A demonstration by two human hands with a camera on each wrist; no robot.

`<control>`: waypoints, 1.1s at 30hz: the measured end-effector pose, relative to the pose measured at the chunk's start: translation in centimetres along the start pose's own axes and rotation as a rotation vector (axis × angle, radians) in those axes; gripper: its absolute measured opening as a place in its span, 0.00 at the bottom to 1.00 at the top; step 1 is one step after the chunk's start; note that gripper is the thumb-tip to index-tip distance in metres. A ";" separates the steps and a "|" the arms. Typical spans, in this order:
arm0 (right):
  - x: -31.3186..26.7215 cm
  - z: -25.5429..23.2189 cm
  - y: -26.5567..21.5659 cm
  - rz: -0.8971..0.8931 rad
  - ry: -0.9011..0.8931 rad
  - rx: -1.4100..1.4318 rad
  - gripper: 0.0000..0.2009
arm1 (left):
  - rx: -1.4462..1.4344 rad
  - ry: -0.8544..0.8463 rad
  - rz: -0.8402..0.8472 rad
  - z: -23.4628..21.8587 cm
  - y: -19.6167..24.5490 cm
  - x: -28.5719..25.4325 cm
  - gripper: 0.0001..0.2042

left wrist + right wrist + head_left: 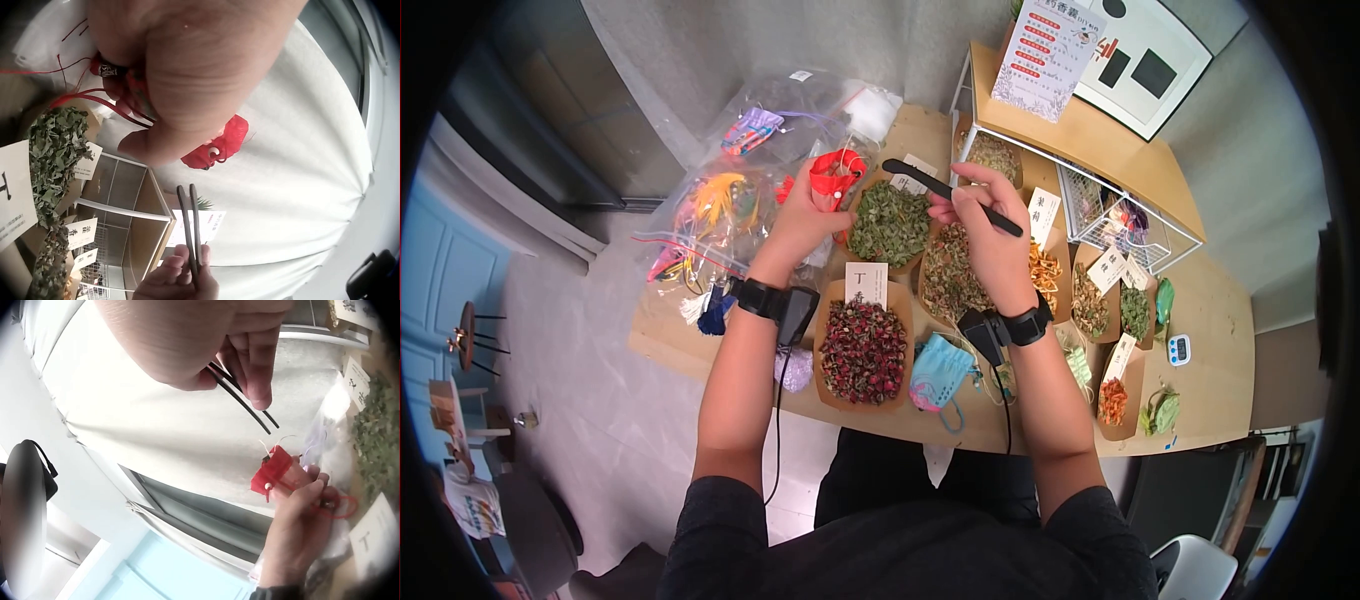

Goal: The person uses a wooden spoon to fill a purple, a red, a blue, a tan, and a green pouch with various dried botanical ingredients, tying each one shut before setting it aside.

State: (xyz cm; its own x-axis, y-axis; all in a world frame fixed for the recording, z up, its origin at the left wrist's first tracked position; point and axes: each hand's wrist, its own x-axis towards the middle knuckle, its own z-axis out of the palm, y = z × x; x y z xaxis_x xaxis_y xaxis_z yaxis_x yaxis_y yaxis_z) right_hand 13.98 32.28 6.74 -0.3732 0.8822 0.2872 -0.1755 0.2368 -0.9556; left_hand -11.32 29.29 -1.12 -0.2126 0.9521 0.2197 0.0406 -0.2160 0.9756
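Observation:
My left hand (798, 222) grips a small red drawstring pouch (830, 178) near the back of the table, its mouth upward. Red cords and a white bead hang from the pouch (272, 470) in the right wrist view. Between thumb and fingers my right hand (992, 222) holds black tweezers (917, 178), which point left toward the pouch. Their two tips (272, 429) stand slightly apart, a short way from the pouch's mouth, with nothing between them. Below both hands lie a tray of green dried leaves (888, 225) and a tray of dark red dried rosebuds (862, 350).
Several more paper trays of dried herbs with label cards stand to the right, beside a wooden-topped rack (1090, 140). Clear bags of tassels (715, 205) lie at the left. A blue pouch (942, 370) sits at the front edge, and a small timer (1179, 349) far right.

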 end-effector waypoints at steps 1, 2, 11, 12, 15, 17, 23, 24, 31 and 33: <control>-0.1 0.2 -0.2 -0.005 0.011 0.013 0.12 | -0.032 -0.012 -0.003 0.1 0.4 -0.1 0.38; -0.2 0.2 -0.1 -0.005 0.008 0.002 0.11 | -0.065 -0.024 -0.008 0.4 0.9 -0.2 0.38; -2.2 2.6 -2.5 -0.286 -0.135 -0.522 0.09 | 0.039 -0.111 0.053 0.7 1.7 -0.7 0.36; -2.2 2.7 -2.1 -0.271 -0.148 -0.488 0.10 | 0.075 -0.120 0.060 0.8 1.7 -0.7 0.36; -1.4 2.7 -0.7 -0.474 -0.204 -0.439 0.11 | 0.101 -0.158 0.148 1.2 1.9 -1.0 0.35; -1.1 2.7 -0.2 -0.513 -0.200 -0.432 0.11 | 0.148 -0.158 0.138 1.5 2.6 -1.4 0.35; -2.1 2.9 -0.7 -0.270 -0.101 -0.379 0.11 | 0.208 -0.074 0.214 1.1 1.6 -0.8 0.32; -2.3 2.9 -1.0 -0.163 -0.070 -0.344 0.11 | 0.194 -0.057 0.219 1.0 1.3 -0.7 0.32; -1.5 2.9 0.4 -0.463 -0.137 -0.448 0.10 | 0.233 -0.073 0.203 2.1 3.9 -1.7 0.31; -1.2 2.8 0.6 -0.535 -0.147 -0.462 0.10 | 0.253 -0.068 0.205 1.7 3.1 -1.4 0.29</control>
State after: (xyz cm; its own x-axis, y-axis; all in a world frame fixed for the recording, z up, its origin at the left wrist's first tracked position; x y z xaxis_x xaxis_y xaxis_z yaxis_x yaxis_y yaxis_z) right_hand 11.77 30.20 6.01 -0.4679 0.5409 0.6989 0.0226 0.7979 -0.6024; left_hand -9.21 27.70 1.59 -0.1093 0.9087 0.4028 0.3191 -0.3517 0.8801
